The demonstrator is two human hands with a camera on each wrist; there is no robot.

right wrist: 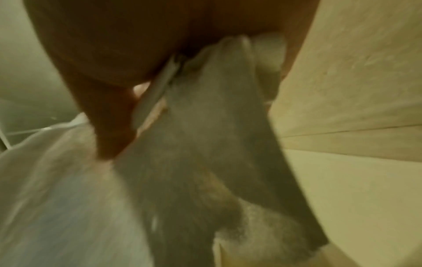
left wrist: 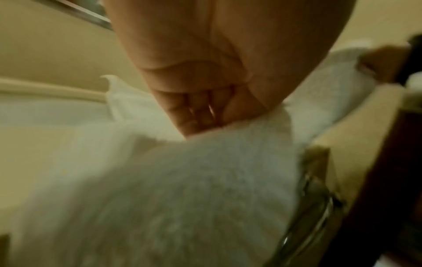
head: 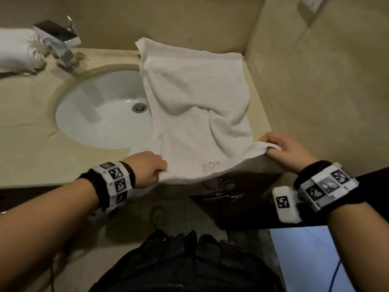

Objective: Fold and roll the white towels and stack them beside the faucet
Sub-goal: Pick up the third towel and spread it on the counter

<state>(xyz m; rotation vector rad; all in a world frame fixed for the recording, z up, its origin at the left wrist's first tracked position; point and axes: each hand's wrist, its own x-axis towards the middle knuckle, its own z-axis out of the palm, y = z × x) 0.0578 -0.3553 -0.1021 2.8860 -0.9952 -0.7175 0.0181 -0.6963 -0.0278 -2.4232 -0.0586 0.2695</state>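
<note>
A white towel [head: 193,98] lies spread over the right part of the counter and partly across the sink basin [head: 99,114]. It has a wrinkle in the middle and a small pink mark near its near edge. My left hand [head: 147,167] grips the near left corner, and my right hand [head: 282,148] pinches the near right corner. The left wrist view shows curled fingers [left wrist: 196,112] on the towel [left wrist: 182,189]. In the right wrist view the towel [right wrist: 205,144] hangs from my right hand's grip. The chrome faucet [head: 61,45] stands at the back left.
More white towelling [head: 16,51] lies left of the faucet at the frame's edge. A tiled wall [head: 315,81] closes the counter on the right. Below the counter edge a dark cabinet with a metal handle [head: 227,192] faces me. A beige counter [head: 27,127] surrounds the basin.
</note>
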